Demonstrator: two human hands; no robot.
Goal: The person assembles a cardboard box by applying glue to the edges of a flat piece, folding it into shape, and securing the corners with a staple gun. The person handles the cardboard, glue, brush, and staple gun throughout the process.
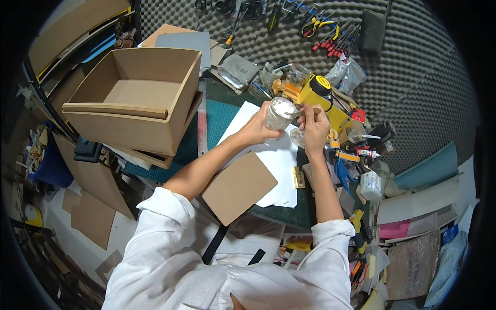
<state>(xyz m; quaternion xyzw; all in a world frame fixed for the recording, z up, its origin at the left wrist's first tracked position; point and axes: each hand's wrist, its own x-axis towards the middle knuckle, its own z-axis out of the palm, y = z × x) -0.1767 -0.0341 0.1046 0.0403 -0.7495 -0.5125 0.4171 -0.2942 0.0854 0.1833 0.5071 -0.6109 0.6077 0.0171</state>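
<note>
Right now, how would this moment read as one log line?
left hand: holding open jar of white substance | right hand: gripping small tool at jar's mouth | nearby: brown board, white paper

No wording legible; print too small or blurred. White plastic bottle with printed label [371, 186], right side of dark green bench [304, 217]: label unreadable. White-and-red tube [368, 153] near bottle: lettering blurred. Round black object with yellow face [321, 83]: dark marks, indistinct.
</note>
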